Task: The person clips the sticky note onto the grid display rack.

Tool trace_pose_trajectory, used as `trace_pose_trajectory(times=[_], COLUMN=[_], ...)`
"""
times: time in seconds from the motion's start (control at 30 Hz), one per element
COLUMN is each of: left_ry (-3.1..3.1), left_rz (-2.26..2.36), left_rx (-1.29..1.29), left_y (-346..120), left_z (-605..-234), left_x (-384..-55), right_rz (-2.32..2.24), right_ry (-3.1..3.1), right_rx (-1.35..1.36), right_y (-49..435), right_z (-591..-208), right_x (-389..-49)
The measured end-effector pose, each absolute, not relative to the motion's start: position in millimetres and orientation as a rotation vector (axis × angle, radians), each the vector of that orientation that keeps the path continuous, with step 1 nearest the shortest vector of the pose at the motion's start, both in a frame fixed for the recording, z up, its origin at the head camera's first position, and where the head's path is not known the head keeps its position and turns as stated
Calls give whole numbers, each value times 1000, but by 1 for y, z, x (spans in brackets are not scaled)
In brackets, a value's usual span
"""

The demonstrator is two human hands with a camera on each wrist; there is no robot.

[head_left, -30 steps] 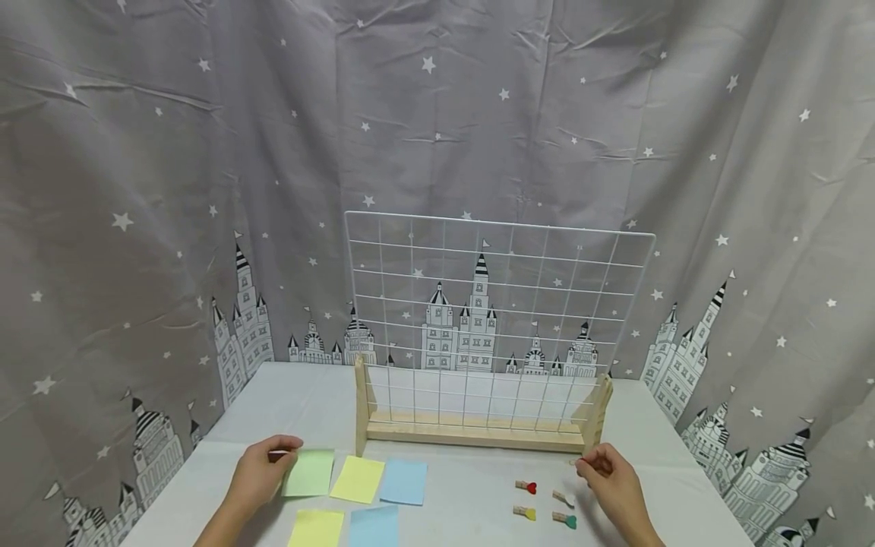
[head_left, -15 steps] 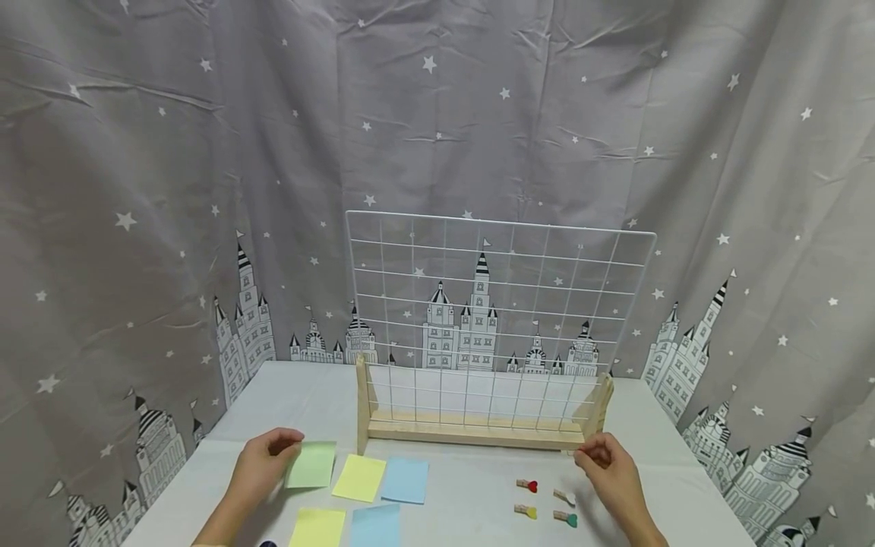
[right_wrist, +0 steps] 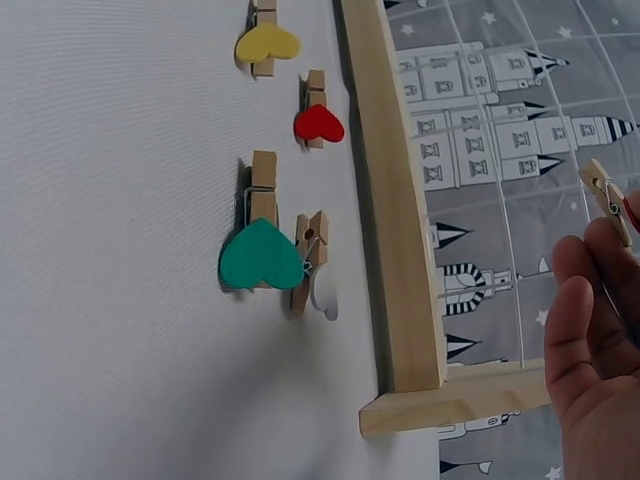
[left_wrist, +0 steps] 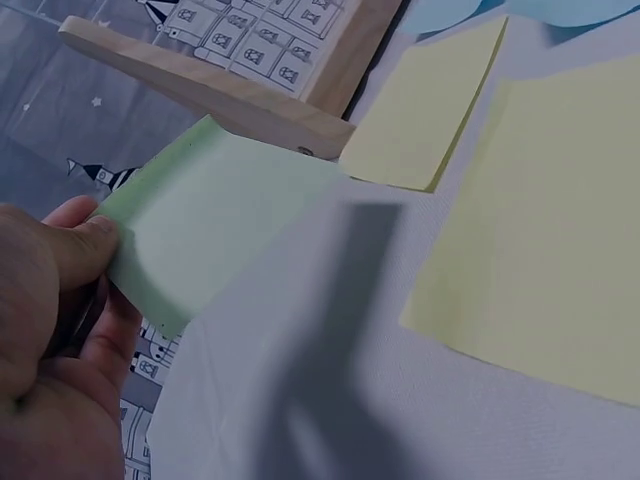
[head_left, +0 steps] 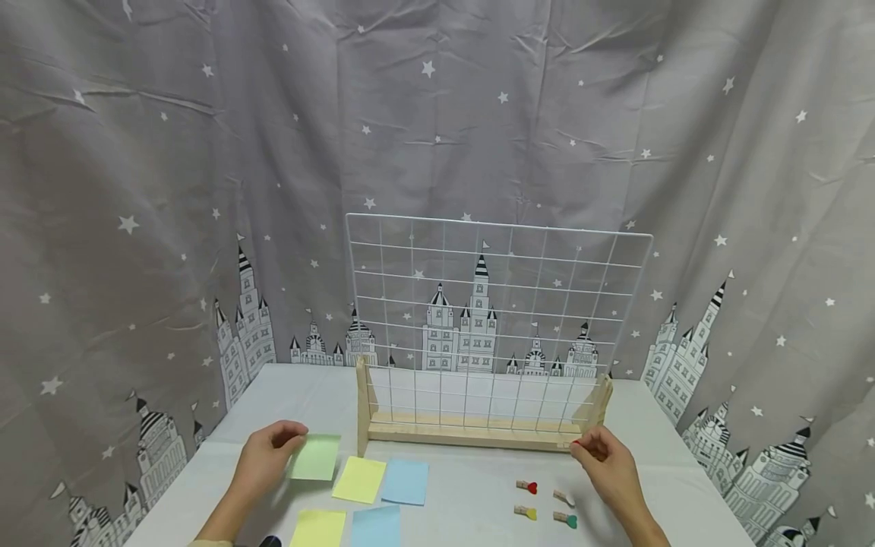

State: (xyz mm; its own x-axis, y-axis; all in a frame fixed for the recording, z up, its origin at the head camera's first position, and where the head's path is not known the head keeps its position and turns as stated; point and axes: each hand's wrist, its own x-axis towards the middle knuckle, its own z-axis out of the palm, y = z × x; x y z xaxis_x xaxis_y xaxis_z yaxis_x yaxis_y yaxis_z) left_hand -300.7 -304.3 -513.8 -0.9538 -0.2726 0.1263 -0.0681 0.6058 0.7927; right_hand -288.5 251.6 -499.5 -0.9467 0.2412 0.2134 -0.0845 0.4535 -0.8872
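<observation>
Between thumb and fingers, my left hand [head_left: 263, 460] pinches a pale green sticky note [left_wrist: 215, 215] by its left edge. The note is tilted and raised above the table, just left of a yellow sticky note [head_left: 358, 479]. My right hand [head_left: 608, 469] holds a small wooden clothespin [right_wrist: 608, 202] with a red heart, partly cut off in the right wrist view. That hand is in front of the right foot of a white wire grid [head_left: 499, 296] on a wooden stand [head_left: 472, 434].
More sticky notes lie in front of the stand: a blue one [head_left: 405, 482], another yellow [head_left: 318, 528] and another blue [head_left: 377, 527]. Heart clothespins in red [head_left: 527, 486], white [head_left: 563, 497], yellow [head_left: 525, 513] and green [head_left: 565, 520] lie left of my right hand. A grey curtain [head_left: 437, 114] hangs behind.
My left hand has risen slightly and lifted the green sticky note off the table. My right hand has moved slightly up and left with the clothespin.
</observation>
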Motion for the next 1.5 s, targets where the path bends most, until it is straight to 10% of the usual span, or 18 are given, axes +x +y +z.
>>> trace_pose_trajectory(times=[1.5], left_ry=[-2494], left_rz=[-1427], left_rx=[167], left_y=[-265], left_z=[-486], left_x=[-308], right_rz=[1811], right_ry=[-2289], right_rx=[64], right_y=[216], right_z=[-465], right_x=[-295])
